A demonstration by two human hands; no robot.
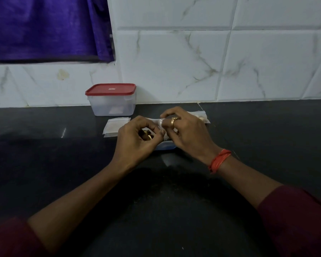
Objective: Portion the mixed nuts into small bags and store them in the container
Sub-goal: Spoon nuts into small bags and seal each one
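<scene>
left hand (137, 135) curled, pinching small bag (160, 122) | right hand (183, 128) pinching same bag (nuts hidden) | container (112, 101) lidded, behind

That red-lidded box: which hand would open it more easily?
Probably the left hand: the box stands on its side, and the right hand is farther off, pinching a bag.

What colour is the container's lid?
Red; the lid sits closed on the clear container, head view.

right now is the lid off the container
No, the red lid sits closed on the clear container at the back of the counter.
</scene>
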